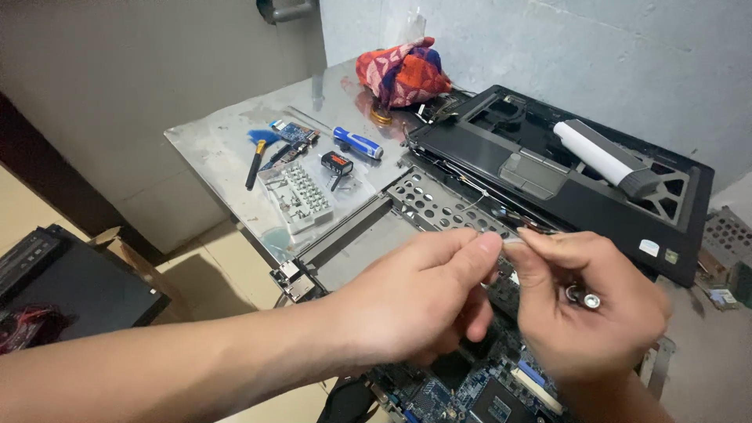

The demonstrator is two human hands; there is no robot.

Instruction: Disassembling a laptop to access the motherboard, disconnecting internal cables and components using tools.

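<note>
Red-and-purple patterned cloth (404, 72), blue-handled screwdriver (358, 143) — black laptop casing (564, 196), white-and-grey tube (605, 157).

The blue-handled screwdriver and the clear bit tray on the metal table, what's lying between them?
In the head view, a small black tool with an orange label lies between the blue-handled screwdriver and the clear bit tray, on the metal table.

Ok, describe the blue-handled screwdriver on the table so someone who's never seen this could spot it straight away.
Start at the shiny metal table against the grey wall, then look toward its far end, just below the red patterned cloth. The screwdriver lies flat there, left of the black laptop case. Unlike the black and yellow tool farther left, it has a stubby blue handle with a white band.
</note>
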